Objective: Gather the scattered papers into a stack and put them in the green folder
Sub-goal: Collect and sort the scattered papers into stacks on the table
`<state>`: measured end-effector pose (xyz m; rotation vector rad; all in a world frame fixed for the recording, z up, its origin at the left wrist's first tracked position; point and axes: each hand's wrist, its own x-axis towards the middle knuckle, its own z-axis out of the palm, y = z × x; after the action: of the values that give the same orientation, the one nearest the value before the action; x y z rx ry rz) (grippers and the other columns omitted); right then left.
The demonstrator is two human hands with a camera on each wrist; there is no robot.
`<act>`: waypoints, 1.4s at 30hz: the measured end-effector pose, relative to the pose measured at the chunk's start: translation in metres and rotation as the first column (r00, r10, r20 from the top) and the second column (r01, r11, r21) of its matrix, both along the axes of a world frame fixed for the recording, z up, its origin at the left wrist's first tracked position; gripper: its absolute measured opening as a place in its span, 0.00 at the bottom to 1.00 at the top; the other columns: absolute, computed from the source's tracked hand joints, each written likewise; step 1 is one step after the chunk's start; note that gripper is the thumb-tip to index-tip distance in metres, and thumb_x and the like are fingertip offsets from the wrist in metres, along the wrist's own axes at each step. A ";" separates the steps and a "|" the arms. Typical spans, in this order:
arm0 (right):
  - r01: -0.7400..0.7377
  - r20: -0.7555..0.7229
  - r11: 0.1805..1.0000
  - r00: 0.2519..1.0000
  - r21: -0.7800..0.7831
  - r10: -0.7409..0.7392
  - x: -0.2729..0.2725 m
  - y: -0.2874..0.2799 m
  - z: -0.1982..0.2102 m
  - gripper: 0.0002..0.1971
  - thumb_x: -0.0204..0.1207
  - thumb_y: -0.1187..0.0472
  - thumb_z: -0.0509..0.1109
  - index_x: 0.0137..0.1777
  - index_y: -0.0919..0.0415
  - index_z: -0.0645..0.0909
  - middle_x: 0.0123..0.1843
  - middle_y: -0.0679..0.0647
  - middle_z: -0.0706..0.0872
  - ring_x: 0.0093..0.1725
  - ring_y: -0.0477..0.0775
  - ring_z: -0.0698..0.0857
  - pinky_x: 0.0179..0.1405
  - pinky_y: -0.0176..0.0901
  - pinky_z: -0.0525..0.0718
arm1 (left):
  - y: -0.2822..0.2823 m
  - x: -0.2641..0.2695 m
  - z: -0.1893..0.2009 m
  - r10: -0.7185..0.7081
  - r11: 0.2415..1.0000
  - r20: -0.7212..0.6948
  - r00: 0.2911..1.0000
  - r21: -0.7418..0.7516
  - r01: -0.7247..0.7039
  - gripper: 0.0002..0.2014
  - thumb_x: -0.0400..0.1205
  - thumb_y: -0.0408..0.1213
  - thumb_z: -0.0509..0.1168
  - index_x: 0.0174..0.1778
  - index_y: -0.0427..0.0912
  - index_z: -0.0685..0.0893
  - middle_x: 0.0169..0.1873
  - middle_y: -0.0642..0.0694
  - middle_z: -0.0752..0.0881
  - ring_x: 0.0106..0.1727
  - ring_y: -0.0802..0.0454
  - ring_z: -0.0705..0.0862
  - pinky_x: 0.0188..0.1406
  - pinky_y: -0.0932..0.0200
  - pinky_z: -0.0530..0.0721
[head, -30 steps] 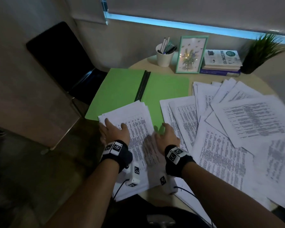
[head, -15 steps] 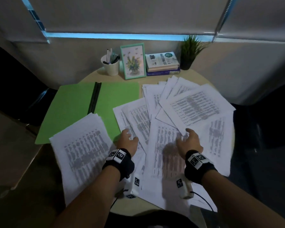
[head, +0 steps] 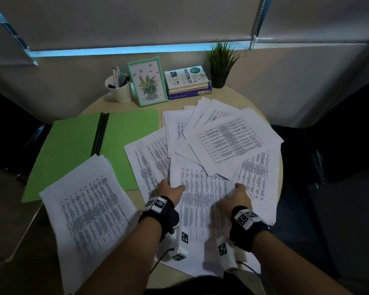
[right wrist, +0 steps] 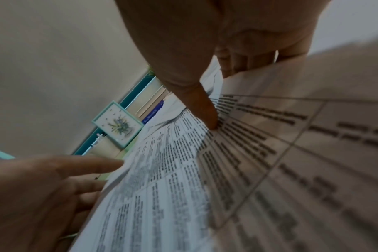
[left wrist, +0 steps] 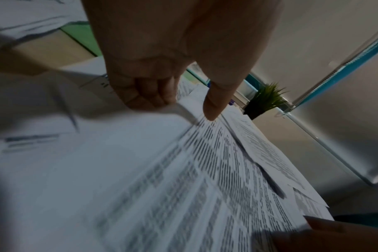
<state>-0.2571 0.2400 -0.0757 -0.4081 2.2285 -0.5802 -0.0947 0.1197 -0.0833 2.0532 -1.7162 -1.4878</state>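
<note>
The green folder (head: 73,150) lies open at the table's left. Overlapping its near edge is a gathered stack of papers (head: 90,209). Several printed scattered papers (head: 232,141) fan over the right half. My left hand (head: 170,188) pinches the left edge of a middle sheet (head: 202,199), thumb on top and fingers curled beneath, as the left wrist view shows (left wrist: 183,105). My right hand (head: 239,191) grips the same sheet's right edge, thumb pressed on the print (right wrist: 222,95). Sheets below the held one are partly hidden.
At the back of the round table (head: 281,173) stand a white pen cup (head: 118,91), a framed flower picture (head: 147,81), a small pile of books (head: 186,81) and a potted plant (head: 221,64). Window blinds hang behind them. Dark chairs flank the table.
Both hands left the gathered stack at the left and moved right to the scattered papers. They now hold the two side edges of a middle sheet. My view turned right.
</note>
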 end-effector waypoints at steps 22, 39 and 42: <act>0.291 0.208 0.954 0.940 -0.069 -0.271 -0.057 -0.072 0.016 0.29 0.77 0.48 0.71 0.72 0.65 0.74 0.67 0.60 0.82 0.53 0.57 0.85 0.33 0.33 0.79 | -0.016 0.099 -0.002 0.160 0.985 -0.305 0.939 -0.007 -0.170 0.19 0.64 0.53 0.80 0.48 0.52 0.89 0.50 0.52 0.91 0.57 0.44 0.86 0.68 0.43 0.79; 0.055 0.121 0.998 0.991 0.023 -0.057 -0.053 -0.050 0.010 0.14 0.78 0.70 0.64 0.64 0.70 0.75 0.49 0.65 0.82 0.40 0.61 0.82 0.33 0.42 0.79 | -0.039 0.079 0.041 0.242 0.970 -0.660 0.711 0.144 -0.197 0.39 0.57 0.55 0.83 0.64 0.46 0.84 0.62 0.46 0.87 0.72 0.43 0.78 0.78 0.35 0.61; -0.008 0.068 0.999 0.998 0.047 0.005 -0.057 -0.042 0.013 0.15 0.78 0.68 0.63 0.63 0.71 0.77 0.50 0.65 0.82 0.39 0.60 0.81 0.34 0.41 0.75 | -0.028 0.063 0.041 0.234 0.972 -0.631 0.740 0.143 -0.185 0.22 0.73 0.45 0.76 0.62 0.45 0.84 0.58 0.50 0.87 0.66 0.49 0.80 0.75 0.51 0.64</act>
<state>-0.3137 0.1976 -0.0632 -0.3660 2.1709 -0.5294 -0.0321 0.0917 -0.0426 1.4154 -1.1267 -1.8895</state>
